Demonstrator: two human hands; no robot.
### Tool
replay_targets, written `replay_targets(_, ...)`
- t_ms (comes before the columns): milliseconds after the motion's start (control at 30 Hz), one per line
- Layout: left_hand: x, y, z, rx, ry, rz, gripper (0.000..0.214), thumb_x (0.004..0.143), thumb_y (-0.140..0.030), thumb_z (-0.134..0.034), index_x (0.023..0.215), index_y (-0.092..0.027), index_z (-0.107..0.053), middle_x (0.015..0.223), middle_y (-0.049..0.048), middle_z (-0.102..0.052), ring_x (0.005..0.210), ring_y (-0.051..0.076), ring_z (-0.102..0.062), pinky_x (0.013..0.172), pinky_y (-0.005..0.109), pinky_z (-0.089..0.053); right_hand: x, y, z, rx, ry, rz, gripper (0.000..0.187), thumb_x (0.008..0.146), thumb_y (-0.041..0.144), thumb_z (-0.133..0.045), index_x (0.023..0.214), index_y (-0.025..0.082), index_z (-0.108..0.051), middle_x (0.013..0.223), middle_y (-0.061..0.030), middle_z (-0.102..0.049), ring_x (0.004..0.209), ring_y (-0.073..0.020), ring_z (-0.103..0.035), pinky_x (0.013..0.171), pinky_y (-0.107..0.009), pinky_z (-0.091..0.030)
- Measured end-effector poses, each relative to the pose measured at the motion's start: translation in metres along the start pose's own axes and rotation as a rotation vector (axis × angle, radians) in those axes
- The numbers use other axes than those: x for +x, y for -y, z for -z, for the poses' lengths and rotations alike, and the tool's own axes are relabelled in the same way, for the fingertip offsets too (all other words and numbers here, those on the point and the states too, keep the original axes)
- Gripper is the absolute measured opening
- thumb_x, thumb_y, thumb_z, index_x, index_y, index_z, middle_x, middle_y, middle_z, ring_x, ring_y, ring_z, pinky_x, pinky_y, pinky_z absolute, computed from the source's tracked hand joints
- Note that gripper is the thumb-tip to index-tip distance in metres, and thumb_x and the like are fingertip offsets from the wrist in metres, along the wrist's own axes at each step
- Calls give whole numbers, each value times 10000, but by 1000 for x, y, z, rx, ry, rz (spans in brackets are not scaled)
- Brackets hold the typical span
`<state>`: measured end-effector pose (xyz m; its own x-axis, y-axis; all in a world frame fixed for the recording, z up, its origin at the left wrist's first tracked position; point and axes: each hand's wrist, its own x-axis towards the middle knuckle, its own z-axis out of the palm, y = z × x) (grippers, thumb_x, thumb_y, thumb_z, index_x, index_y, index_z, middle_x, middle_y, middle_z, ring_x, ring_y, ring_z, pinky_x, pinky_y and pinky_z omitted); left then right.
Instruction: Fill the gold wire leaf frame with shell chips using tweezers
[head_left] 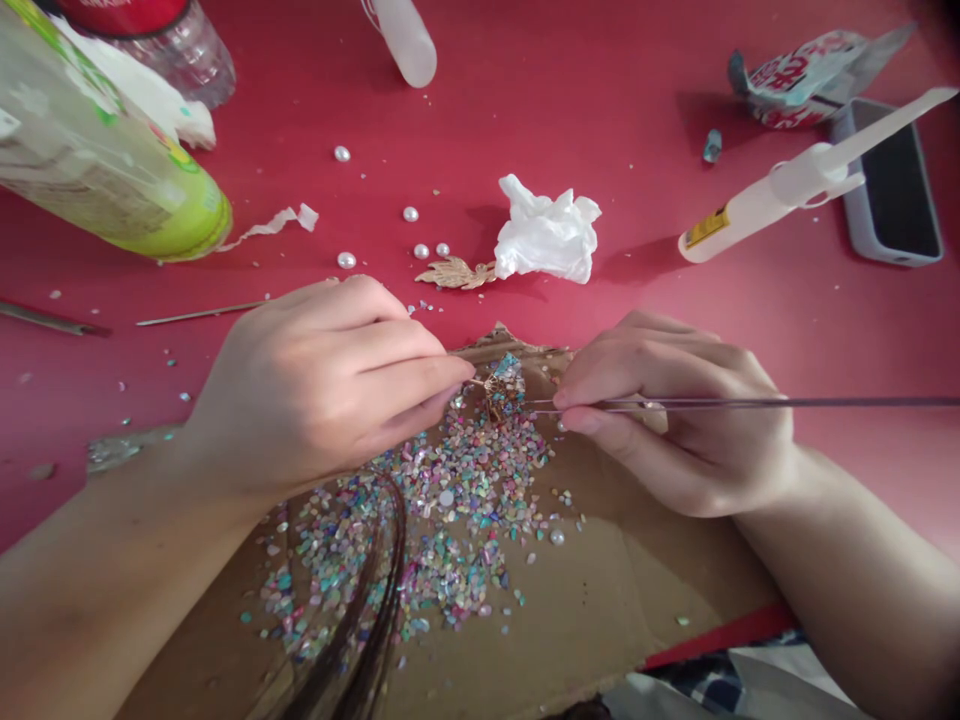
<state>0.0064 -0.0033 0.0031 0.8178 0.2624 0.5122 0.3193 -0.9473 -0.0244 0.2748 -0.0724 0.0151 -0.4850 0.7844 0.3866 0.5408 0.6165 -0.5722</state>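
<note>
My left hand [330, 385] pinches the thin golden stem of a small ornament [504, 385], whose face is partly covered in blue and mixed-colour chips. From the other side, my right hand [667, 400] grips slim metal tweezers [840, 402], their tips pointing left at the ornament and almost touching it. Whether a chip sits between the tips is too small to see. Under both hands, a pile of coloured shell-like chips [450, 560] is spread over a piece of cardboard [615, 620].
Beyond the cardboard lie a golden leaf-shaped piece [454, 273], crumpled white tissue [547, 235] and loose pearls [410, 214]. A glue bottle [765, 205] stands at right by a phone [892, 190] and a wrapper [810, 75]. A green-labelled bottle [112, 150] is at left. Hair [375, 590] hangs over the chips.
</note>
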Motion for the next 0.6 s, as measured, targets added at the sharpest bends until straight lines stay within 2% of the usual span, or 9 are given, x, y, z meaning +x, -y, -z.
replay_targets(500, -3, -1, 0, 8, 42, 50, 124, 986, -195, -667, 1059, -281, -718, 891, -53, -792, 829, 203, -677, 714, 376, -530, -1, -1, -1, -22, 1, 25, 135, 1014, 201, -622, 881, 222, -606, 742, 21, -747, 674, -151, -717, 715, -347, -512)
replay_targets(600, -2, -1, 1, 5, 31, 43, 114, 982, -189, -674, 1058, -262, -718, 885, -48, -792, 822, 206, -669, 703, 381, -529, 0, -2, 0, -15, 8, 48, 117, 1002, 195, -628, 886, 204, -614, 743, 13, -748, 666, -154, -720, 713, -353, -514)
